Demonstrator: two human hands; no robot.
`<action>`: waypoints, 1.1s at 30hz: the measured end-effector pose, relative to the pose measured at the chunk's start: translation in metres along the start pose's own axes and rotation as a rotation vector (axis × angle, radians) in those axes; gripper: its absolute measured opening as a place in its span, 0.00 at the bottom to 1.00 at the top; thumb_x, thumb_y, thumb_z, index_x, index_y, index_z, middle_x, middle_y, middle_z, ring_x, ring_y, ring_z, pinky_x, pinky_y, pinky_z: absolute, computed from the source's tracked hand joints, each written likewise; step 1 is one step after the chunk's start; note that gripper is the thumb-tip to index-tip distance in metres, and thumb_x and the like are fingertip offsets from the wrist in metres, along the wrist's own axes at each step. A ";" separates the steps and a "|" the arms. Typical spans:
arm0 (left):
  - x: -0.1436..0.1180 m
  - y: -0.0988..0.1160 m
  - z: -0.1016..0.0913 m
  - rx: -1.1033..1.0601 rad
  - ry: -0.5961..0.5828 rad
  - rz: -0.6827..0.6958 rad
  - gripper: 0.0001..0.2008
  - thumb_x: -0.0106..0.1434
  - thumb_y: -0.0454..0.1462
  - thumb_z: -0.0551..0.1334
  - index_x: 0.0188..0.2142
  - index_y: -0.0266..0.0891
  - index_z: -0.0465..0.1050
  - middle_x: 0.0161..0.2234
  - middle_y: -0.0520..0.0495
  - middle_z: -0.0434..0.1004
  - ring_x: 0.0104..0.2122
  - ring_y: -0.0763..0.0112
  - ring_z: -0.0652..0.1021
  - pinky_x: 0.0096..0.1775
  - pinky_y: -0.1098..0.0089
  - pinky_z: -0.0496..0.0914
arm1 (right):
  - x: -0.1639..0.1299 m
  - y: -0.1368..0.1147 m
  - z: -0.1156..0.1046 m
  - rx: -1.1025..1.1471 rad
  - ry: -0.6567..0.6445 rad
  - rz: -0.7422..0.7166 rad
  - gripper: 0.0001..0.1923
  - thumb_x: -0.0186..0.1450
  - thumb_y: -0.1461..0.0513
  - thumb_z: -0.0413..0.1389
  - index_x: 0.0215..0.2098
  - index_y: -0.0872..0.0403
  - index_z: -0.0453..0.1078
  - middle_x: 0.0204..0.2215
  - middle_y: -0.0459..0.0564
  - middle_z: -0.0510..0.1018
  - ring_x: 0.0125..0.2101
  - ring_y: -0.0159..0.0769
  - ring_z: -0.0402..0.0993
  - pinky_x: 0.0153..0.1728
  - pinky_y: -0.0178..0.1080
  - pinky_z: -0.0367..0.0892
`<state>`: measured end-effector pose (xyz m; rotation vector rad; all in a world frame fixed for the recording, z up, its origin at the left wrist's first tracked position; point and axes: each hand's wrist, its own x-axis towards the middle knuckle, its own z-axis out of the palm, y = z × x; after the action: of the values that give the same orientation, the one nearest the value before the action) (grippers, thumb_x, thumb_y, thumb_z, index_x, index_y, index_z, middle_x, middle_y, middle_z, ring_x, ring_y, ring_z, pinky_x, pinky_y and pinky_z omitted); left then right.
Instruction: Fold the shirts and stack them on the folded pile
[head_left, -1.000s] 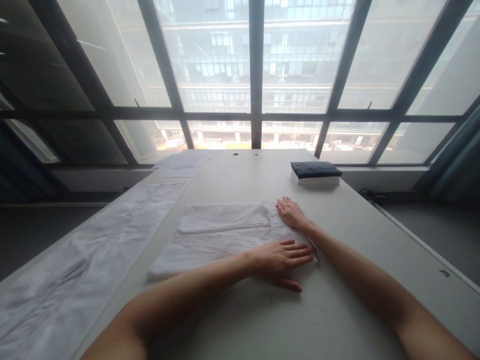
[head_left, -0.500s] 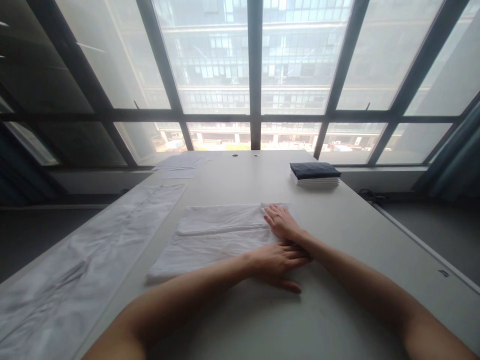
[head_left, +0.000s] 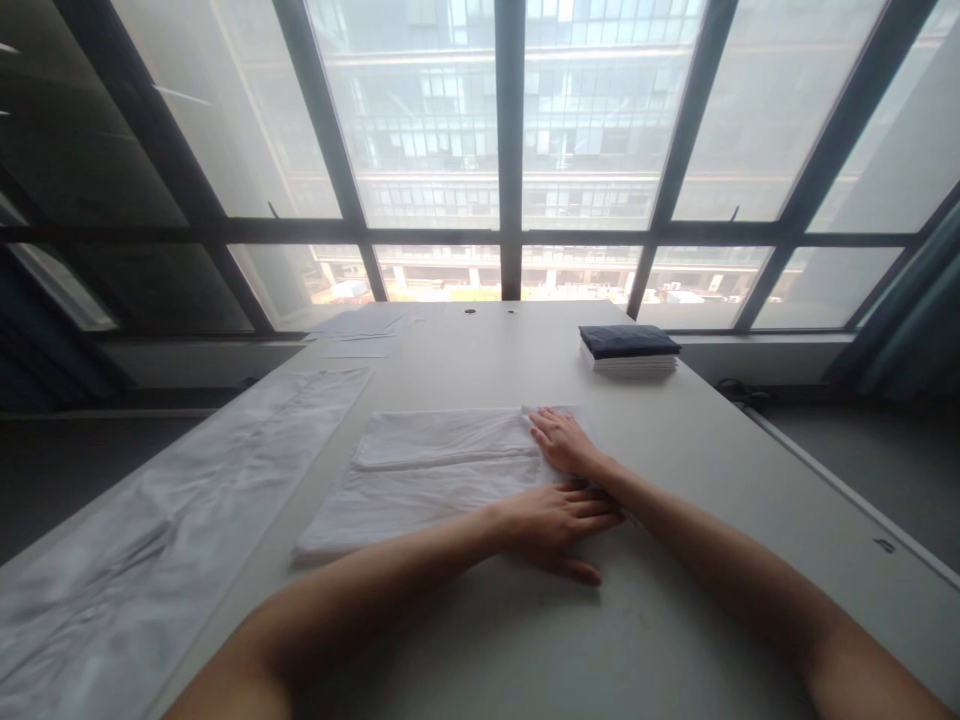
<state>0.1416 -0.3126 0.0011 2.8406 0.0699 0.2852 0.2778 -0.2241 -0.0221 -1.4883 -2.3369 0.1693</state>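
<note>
A folded white cloth lies on the white table in front of me, with a crease running across its middle. My right hand rests flat on the cloth's far right part, fingers stretched out toward the left. Nearer to me, my left hand lies palm down with its fingers spread, over the cloth's near right corner. Its fingertips reach under my right wrist. The left forearm hides part of the cloth's near edge.
A long, wrinkled white cloth spreads along the table's left side. White sheets lie at the far left. At the back right stands a stack of folded white cloths with a dark folded cloth on top. Large windows rise behind.
</note>
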 end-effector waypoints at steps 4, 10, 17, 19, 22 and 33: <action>0.000 0.003 -0.003 0.003 0.000 -0.003 0.42 0.68 0.51 0.64 0.72 0.30 0.52 0.69 0.32 0.59 0.70 0.50 0.57 0.69 0.56 0.50 | 0.001 0.007 -0.011 0.017 0.062 -0.015 0.25 0.76 0.54 0.42 0.65 0.52 0.67 0.65 0.56 0.69 0.65 0.44 0.63 0.65 0.48 0.58; -0.001 0.007 -0.009 0.012 -0.061 -0.026 0.43 0.71 0.51 0.60 0.74 0.31 0.46 0.71 0.36 0.54 0.71 0.51 0.54 0.70 0.54 0.46 | 0.010 0.049 -0.020 -0.052 0.080 0.049 0.28 0.76 0.55 0.41 0.69 0.57 0.61 0.69 0.60 0.61 0.70 0.45 0.53 0.67 0.51 0.51; -0.002 0.007 -0.009 -0.004 -0.033 -0.015 0.41 0.70 0.51 0.61 0.73 0.35 0.49 0.71 0.37 0.55 0.70 0.52 0.55 0.70 0.55 0.47 | 0.011 0.065 -0.012 -0.046 -0.080 0.069 0.28 0.76 0.53 0.42 0.70 0.56 0.59 0.70 0.61 0.58 0.71 0.49 0.49 0.67 0.56 0.48; -0.003 0.007 -0.011 -0.019 -0.021 -0.008 0.40 0.69 0.50 0.63 0.73 0.36 0.51 0.70 0.37 0.57 0.70 0.51 0.57 0.70 0.54 0.49 | 0.009 0.057 -0.015 -0.068 0.034 0.092 0.27 0.76 0.55 0.43 0.68 0.57 0.61 0.69 0.61 0.61 0.70 0.48 0.51 0.67 0.55 0.48; -0.003 0.006 -0.016 -0.055 -0.012 0.029 0.36 0.69 0.47 0.64 0.71 0.36 0.57 0.69 0.38 0.60 0.69 0.51 0.59 0.69 0.54 0.51 | 0.007 0.040 -0.018 -0.034 0.195 0.137 0.27 0.75 0.57 0.43 0.67 0.59 0.63 0.67 0.62 0.65 0.68 0.45 0.56 0.68 0.50 0.50; -0.016 0.010 -0.063 -0.298 -0.039 -0.047 0.20 0.70 0.43 0.62 0.60 0.42 0.74 0.56 0.44 0.79 0.56 0.60 0.78 0.59 0.67 0.69 | -0.006 0.000 0.004 0.018 -0.106 0.024 0.28 0.77 0.54 0.37 0.71 0.51 0.57 0.71 0.58 0.55 0.71 0.52 0.47 0.67 0.65 0.44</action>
<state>0.1137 -0.3058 0.0600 2.5438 0.0792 0.2106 0.2788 -0.2293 -0.0271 -1.5343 -2.3935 0.2803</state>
